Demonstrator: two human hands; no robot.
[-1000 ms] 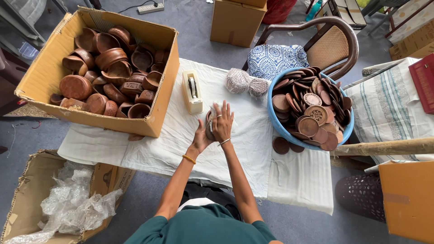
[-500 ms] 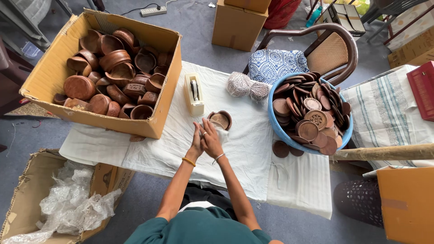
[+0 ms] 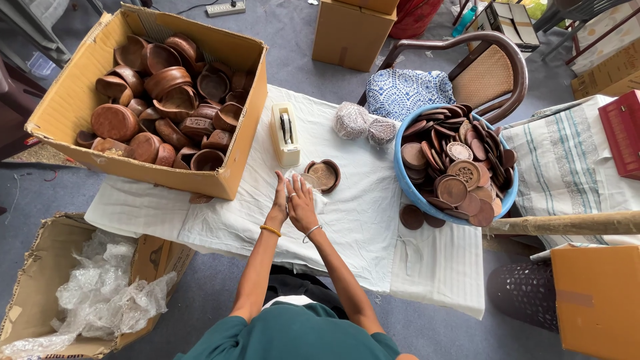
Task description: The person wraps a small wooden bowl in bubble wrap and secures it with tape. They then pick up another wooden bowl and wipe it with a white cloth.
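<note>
Leftmost, upper frame: open cardboard box (image 3: 73,100) of brown clay bowls. At centre, left hand (image 3: 281,198) and right hand (image 3: 301,203) pressed side by side on the white cloth (image 3: 360,220), fingers flat, gripping nothing. Small round brown clay bowl (image 3: 323,175) just beyond the fingertips. Right: blue basin (image 3: 407,187) of lids.

A grey floor (image 3: 280,27) fills the top and lower edges of the frame under soft, even light. At the centre stands a table draped in white cloth (image 3: 373,227). Toward the upper right a brown chair with a woven cane back (image 3: 490,73) holds a blue patterned cushion (image 3: 407,90). A striped cloth (image 3: 567,160) covers a surface at the right edge, and closed cardboard boxes (image 3: 347,30) sit along the top
</note>
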